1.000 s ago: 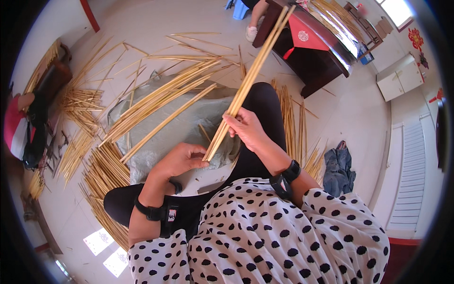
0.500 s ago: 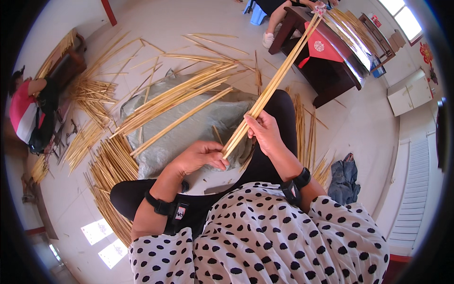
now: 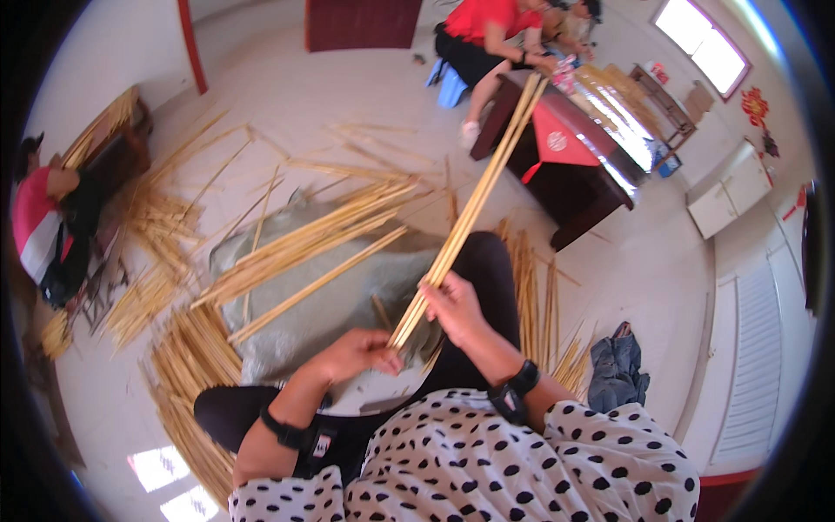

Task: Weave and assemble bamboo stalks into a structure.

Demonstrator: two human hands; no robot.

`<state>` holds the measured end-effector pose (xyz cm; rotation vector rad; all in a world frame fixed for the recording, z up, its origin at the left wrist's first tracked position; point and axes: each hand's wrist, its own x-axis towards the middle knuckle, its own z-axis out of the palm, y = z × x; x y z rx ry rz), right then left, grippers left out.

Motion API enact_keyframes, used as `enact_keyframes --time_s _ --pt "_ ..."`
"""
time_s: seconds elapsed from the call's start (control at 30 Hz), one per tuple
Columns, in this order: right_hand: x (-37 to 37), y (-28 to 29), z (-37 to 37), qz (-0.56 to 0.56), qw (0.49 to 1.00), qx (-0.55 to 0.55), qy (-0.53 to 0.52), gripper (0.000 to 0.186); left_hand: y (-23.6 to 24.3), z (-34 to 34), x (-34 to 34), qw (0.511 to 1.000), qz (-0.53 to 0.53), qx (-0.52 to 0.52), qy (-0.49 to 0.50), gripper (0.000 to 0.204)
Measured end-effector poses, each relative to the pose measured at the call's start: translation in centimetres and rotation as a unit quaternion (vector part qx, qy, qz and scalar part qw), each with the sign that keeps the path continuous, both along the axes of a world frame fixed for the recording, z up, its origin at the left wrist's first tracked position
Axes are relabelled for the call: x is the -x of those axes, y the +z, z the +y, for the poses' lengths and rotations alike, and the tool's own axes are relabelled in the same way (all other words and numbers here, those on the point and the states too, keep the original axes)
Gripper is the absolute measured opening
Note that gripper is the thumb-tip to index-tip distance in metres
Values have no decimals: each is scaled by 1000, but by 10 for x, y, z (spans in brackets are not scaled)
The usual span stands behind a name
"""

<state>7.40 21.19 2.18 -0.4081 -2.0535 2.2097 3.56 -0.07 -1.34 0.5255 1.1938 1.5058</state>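
Note:
A small bundle of long, straw-coloured sticks [image 3: 478, 204] slants from my lap up to the far right. My right hand [image 3: 456, 313] grips it a short way above its lower end, thumb on top. Closed round the bottom ends is my left hand [image 3: 358, 353], its fingertips touching the sticks. Just beyond my left hand lies a grey-green plastic-covered bundle [image 3: 300, 322], bearing a loose row of similar sticks [image 3: 317, 239]. A thick heap of sticks [image 3: 187, 365] rests on the floor beside my left knee.
Scattered sticks [image 3: 161, 217] cover the floor at the left, near a seated person [image 3: 43, 209]. A dark wooden table [image 3: 565, 174] stands ahead on the right, with people [image 3: 491, 35] behind it. More sticks [image 3: 531, 304] and dark blue cloth [image 3: 619, 365] lie to my right.
My view has tilted up, so the people behind the table show more. Both hands keep hold of the same sticks, with little change in their grip.

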Motion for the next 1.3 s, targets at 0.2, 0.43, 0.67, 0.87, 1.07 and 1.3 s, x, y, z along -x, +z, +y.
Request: enact_keyframes --time_s 0.2,0.43,0.67,0.87,1.07,1.3 --pt "-1 4 -1 18 999 31 8 12 2 -1 1 999 20 40 5 27" --pt "-2 2 3 21 999 30 19 12 5 3 -2 999 4 50 4 25" --pt "-1 8 8 -4 998 35 52 12 -6 5 -1 998 27 48 16 25" --pt "0 11 17 -49 994 9 99 12 -12 6 2 997 10 68 38 26" --pt "4 4 29 -59 997 21 53 15 -3 -10 7 990 9 74 123 26" --pt "-2 15 82 -41 994 102 -11 15 4 -24 38 959 -31 1 281 24"
